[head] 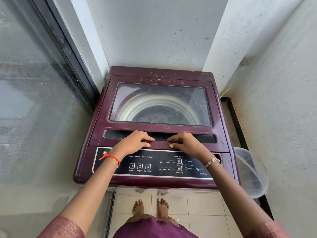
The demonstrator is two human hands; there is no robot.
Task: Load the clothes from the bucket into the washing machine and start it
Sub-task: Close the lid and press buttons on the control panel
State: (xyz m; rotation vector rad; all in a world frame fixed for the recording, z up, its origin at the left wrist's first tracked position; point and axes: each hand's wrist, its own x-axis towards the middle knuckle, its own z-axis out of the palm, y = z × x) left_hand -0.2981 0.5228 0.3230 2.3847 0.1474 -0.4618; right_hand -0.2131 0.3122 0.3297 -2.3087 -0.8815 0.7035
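A maroon top-loading washing machine (154, 74) stands in a corner with its glass lid (159, 103) closed; the drum shows through the window. My left hand (135, 142) and my right hand (186, 143) both grip the lid's front handle (161, 145), fingers curled into the dark recess and thumbs on the front edge. A translucent plastic bucket (250, 172) stands on the floor at the machine's right side. I cannot see any clothes in it.
The black control panel (154, 166) with buttons 1 Power, 2 Program and 3 Start/Pause runs along the machine's front. A glass sliding door (34, 100) is on the left and walls close in behind and on the right. My bare feet stand on floor tiles (197, 206).
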